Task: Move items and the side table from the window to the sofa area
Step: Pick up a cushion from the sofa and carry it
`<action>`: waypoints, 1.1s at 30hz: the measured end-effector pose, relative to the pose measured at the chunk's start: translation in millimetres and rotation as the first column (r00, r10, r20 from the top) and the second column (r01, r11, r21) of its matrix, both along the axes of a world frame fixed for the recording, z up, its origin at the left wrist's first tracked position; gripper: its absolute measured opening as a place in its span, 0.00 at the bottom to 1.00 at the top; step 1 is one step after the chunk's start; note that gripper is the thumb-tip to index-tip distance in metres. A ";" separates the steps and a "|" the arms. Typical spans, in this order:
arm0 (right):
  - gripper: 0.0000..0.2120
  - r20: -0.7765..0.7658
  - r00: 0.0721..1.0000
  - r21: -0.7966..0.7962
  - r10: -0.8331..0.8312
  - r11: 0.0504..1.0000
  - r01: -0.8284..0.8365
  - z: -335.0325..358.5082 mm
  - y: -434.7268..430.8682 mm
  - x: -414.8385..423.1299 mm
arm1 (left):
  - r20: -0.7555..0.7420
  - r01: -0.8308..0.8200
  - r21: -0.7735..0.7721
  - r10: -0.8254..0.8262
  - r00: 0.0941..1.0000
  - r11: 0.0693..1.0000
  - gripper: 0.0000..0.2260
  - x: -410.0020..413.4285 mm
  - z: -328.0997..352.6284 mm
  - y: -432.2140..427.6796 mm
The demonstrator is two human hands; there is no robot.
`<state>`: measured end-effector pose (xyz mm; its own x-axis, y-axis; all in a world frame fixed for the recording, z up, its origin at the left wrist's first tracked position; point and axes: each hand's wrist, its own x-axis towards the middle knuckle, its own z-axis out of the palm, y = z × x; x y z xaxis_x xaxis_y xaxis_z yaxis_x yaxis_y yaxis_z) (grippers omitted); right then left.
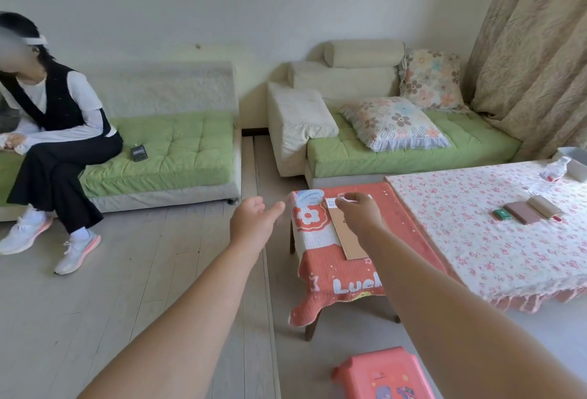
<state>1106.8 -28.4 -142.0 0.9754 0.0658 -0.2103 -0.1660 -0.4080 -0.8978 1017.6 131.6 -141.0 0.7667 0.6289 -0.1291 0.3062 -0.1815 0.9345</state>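
Observation:
A small wooden side table (330, 274) stands in the middle of the room, draped in an orange-red cloth with a flower and white lettering. A brown notebook (349, 239) lies flat on top of it. My right hand (360, 212) hovers over the notebook's far end with its fingers curled down; the back of the hand hides whether they grip it. My left hand (254, 220) is held in the air just left of the table, fingers relaxed and holding nothing.
A larger table (476, 239) with a floral cloth touches the side table's right edge and carries small boxes (522, 212), a bottle (554, 171) and a tray (575, 160). Green sofas (178, 144) (413, 153) line the wall; a person (57, 131) sits at left. An orange stool (381, 373) stands near me.

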 end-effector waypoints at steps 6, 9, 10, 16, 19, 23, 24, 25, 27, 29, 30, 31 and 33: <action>0.21 0.017 1.000 -0.028 0.011 1.000 -0.011 -8.2 61.8 48.7 | -0.019 -0.010 -0.037 0.010 1.000 0.999 0.26 48.2 -14.5 61.7; 0.22 0.025 0.999 -0.030 0.023 0.999 -0.022 -11.0 95.5 86.3 | -0.010 -0.014 -0.011 0.014 1.000 1.000 0.26 84.8 -16.1 92.2; 0.22 0.026 0.999 -0.028 0.035 0.999 -0.035 -10.4 108.1 99.8 | 0.002 -0.018 0.000 0.018 1.000 1.000 0.25 98.6 -15.2 103.5; 0.21 0.026 0.999 -0.030 0.041 0.999 -0.040 4.6 167.2 191.1 | 0.011 0.004 -0.006 -0.004 1.000 1.000 0.26 194.1 4.9 164.0; 0.21 0.023 1.000 -0.034 0.020 0.999 -0.019 11.2 184.6 229.3 | 0.024 0.035 -0.004 -0.035 0.999 0.999 0.25 236.0 14.7 185.3; 0.21 -0.003 1.000 -0.038 -0.020 0.999 0.020 6.7 198.9 264.9 | 0.013 0.073 -0.006 -0.073 0.997 0.997 0.25 280.7 11.5 204.8; 0.21 -0.008 0.999 -0.036 -0.031 0.999 0.031 6.1 202.8 275.1 | 0.013 0.080 -0.013 -0.080 0.997 0.997 0.25 292.8 11.1 209.9; 0.21 -0.011 0.999 -0.043 -0.047 0.998 0.046 3.8 207.6 287.6 | 0.010 0.095 -0.021 -0.095 0.995 0.995 0.25 308.2 7.6 216.4; 0.21 -0.011 0.997 -0.066 -0.077 0.995 0.076 1.3 214.7 308.4 | 0.012 0.129 -0.029 -0.129 0.992 0.991 0.25 332.0 3.6 225.5; 0.21 -0.014 0.993 -0.085 -0.121 0.989 0.120 -5.0 231.7 338.3 | 0.014 0.164 -0.033 -0.164 0.986 0.986 0.25 365.1 -3.8 244.8; 0.21 -0.012 0.989 -0.093 -0.145 0.985 0.143 -7.1 239.9 352.0 | 0.012 0.180 -0.034 -0.180 0.984 0.983 0.25 380.7 -7.2 255.0; 0.21 -0.013 0.986 -0.090 -0.167 0.982 0.165 -7.5 249.7 367.7 | 0.014 0.205 -0.033 -0.204 0.979 0.978 0.25 399.0 -8.4 266.8; 0.21 -0.022 0.981 -0.074 -0.191 0.979 0.189 -6.2 264.8 390.7 | 0.018 0.247 -0.029 -0.246 0.969 0.969 0.26 426.9 -5.1 285.6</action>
